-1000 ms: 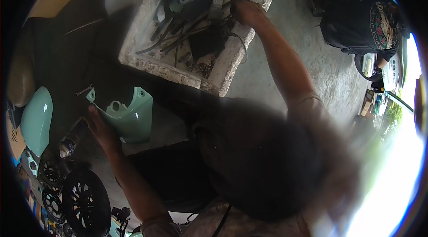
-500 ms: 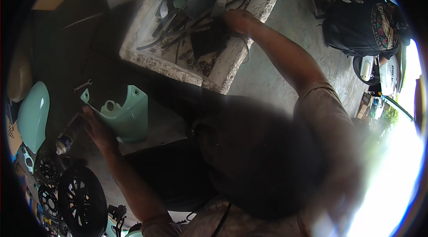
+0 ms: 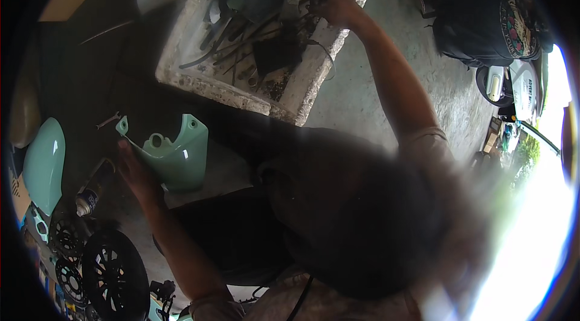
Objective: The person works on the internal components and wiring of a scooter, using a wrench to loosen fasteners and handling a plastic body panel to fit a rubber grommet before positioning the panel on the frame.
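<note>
I see the left hand (image 3: 140, 177) grasping one glossy mint-green curved panel (image 3: 184, 161) by its left edge, near one silver wrench (image 3: 109, 120) and one dark cylindrical spray can (image 3: 89, 197). The right hand (image 3: 332, 8), fingers curled, is over one stained white foam box (image 3: 211, 93); I cannot tell whether it grips anything.

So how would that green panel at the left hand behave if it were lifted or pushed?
The panel has thin-looking edges, so it's probably light for its size. Its glossy face may feel slippery. The slim tab with a hole could be fragile.
</note>
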Demonstrator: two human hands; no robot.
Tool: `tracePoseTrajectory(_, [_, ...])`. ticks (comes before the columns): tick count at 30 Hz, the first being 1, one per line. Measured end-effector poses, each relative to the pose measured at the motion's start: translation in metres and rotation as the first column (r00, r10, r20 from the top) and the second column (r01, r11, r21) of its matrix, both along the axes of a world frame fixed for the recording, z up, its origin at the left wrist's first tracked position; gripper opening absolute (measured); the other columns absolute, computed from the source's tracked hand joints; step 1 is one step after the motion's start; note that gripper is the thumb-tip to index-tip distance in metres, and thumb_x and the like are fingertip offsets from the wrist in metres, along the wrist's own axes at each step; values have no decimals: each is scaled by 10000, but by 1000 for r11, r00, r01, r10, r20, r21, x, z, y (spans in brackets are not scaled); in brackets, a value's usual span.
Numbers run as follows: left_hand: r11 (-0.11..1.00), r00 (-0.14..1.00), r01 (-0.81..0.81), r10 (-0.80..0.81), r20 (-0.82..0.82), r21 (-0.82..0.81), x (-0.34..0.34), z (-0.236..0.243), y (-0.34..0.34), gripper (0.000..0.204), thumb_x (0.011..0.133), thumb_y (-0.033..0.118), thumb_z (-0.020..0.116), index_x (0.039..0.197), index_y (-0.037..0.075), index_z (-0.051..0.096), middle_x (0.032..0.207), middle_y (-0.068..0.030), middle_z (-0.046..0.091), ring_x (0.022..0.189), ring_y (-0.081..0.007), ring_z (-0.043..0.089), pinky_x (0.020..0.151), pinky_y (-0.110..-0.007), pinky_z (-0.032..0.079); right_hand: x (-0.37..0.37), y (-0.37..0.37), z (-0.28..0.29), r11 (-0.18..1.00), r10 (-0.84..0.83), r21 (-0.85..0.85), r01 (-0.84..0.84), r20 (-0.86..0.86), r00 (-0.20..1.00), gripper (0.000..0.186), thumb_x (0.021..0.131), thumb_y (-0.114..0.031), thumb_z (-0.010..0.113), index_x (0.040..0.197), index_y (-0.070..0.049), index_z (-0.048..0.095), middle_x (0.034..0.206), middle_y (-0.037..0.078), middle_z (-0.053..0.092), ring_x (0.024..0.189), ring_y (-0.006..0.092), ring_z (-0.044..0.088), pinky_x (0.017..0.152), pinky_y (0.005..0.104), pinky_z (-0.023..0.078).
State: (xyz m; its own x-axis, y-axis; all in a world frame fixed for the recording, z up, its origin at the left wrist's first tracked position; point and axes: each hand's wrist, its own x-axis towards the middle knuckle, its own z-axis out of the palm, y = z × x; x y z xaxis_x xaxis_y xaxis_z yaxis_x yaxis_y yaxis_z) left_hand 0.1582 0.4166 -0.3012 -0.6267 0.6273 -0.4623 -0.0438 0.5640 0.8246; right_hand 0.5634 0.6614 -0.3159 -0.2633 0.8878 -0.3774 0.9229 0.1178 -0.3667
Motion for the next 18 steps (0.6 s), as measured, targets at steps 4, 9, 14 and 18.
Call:
tracePoseTrajectory(4, [998,997,44,-47,-62,-37,12,12,11,537,937,495,447,1010,-22,577,879,-80,549,834,-172,487,766,-314,397,-14,-13,12,971,-138,-229,65,-318,938,230,846,-209,624,1004,-43,637,831,58,656,700,128,612,634,291,491])
tracePoseTrajectory(9, [981,951,194,-193,-241,-16,34,13,22,517,939,464,460,920,-39,578,783,-102,526,768,-189,470,742,-330,392,-63,-48,44,922,-183,-387,11,-409,894,209,852,-198,623,992,-43,645,836,47,659,745,105,619,666,270,491])
tracePoseTrajectory(14, [976,946,215,-218,-240,-40,32,17,18,519,935,454,472,973,-50,588,779,-138,539,756,-240,481,763,-367,392,-21,-15,-12,945,313,-200,-258,331,890,255,814,-140,613,1051,-49,634,965,149,664,890,286,651,770,366,517])
tracePoseTrajectory(18, [973,908,231,-221,-356,-15,36,17,18,508,937,454,472,898,-42,577,729,-89,508,701,-194,451,693,-329,380,-13,-21,-58,926,350,-290,-242,415,840,248,795,-116,617,1023,-26,659,1074,171,647,995,314,634,839,423,525])
